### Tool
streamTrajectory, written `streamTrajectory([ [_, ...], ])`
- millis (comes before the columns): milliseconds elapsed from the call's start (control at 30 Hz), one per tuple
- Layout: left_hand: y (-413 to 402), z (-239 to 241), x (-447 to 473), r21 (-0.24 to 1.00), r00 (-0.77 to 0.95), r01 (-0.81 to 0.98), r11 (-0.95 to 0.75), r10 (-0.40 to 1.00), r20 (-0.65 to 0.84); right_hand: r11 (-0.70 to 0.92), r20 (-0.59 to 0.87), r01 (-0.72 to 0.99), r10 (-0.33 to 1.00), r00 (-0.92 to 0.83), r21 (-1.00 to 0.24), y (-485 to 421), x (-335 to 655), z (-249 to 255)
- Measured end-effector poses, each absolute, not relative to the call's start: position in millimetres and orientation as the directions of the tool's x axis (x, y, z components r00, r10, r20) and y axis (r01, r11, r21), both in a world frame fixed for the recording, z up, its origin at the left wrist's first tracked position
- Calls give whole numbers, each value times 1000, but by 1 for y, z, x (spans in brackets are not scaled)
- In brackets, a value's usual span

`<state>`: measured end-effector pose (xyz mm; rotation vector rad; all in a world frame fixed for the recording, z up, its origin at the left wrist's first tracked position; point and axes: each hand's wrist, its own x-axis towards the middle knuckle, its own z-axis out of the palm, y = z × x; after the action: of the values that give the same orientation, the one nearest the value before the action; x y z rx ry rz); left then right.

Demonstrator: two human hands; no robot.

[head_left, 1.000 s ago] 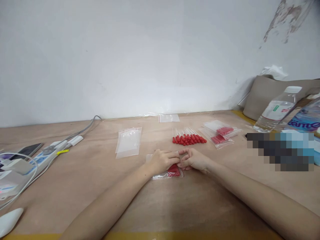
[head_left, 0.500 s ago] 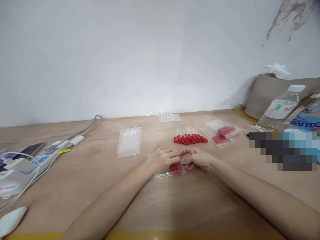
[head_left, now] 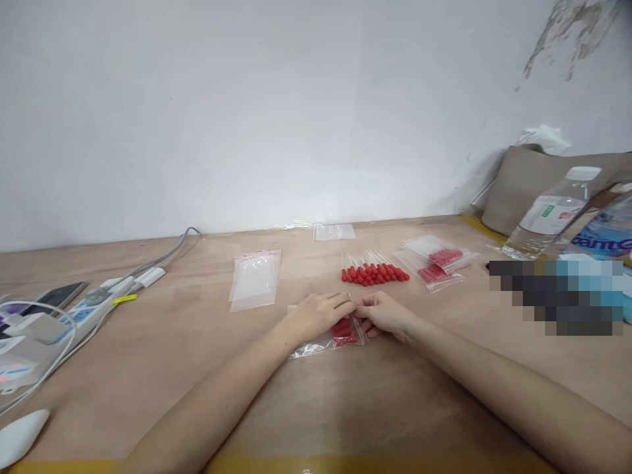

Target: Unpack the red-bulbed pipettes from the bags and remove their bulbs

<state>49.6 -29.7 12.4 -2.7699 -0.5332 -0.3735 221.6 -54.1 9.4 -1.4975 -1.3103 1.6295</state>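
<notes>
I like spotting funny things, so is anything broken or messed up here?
Yes: a brownish, rough-looking patch marks the pale wall at upper right, as if stained or peeling, unlike the rest. Nothing looks spilled: the red-tipped sticks lie together, red ends facing the person.

This looks like an improvised worktable point(head_left: 148, 375) in a plain room, home or small workshop, I cannot tell which: a white wall point(head_left: 266, 118) flaking at upper right, a charger-laden power strip point(head_left: 81, 320), phone point(head_left: 59, 296), plastic bottle point(head_left: 549, 216) and taupe bag point(head_left: 518, 184) around red-tipped sticks point(head_left: 375, 273) and clear little bags point(head_left: 254, 283)
</notes>
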Motion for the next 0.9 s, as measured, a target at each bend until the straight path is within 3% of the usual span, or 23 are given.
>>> streamTrajectory([
  [233,-27,12,52,-395,936,318,-862,219,277,-347,-378,171,904,-200,-922,-58,215,11],
  [400,-30,19,50,-385,956,275,-881,207,210,-191,-235,220,953,-193,-957,-56,212,2],
  [633,-33,38,42,-336,948,304,-892,249,198,-166,-204,298,974,-101,-940,-54,214,-4],
  [800,-30,44,39,-322,919,379,-867,315,236,217,154,388,970,-189,-896,-50,224,-14],
  [900,-33,42,41,-232,899,425,-875,376,225,322,185,451,929,-320,-832,-46,231,-18],
])
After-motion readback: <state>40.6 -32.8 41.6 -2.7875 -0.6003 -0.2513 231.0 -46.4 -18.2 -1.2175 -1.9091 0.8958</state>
